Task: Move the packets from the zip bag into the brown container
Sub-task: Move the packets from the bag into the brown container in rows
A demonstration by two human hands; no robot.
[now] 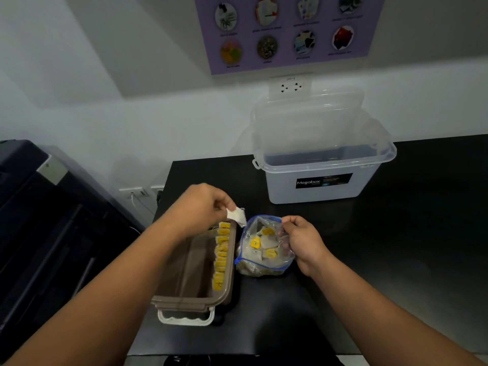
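Several white packets (267, 244), perhaps tea bags, carry yellow tags (255, 243).

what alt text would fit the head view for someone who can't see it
Seen from above, a person's left hand pinches a white packet over the far end of a brown container, where yellow-tagged packets line the right wall. The right hand holds open a zip bag of more packets beside it, on a black table.
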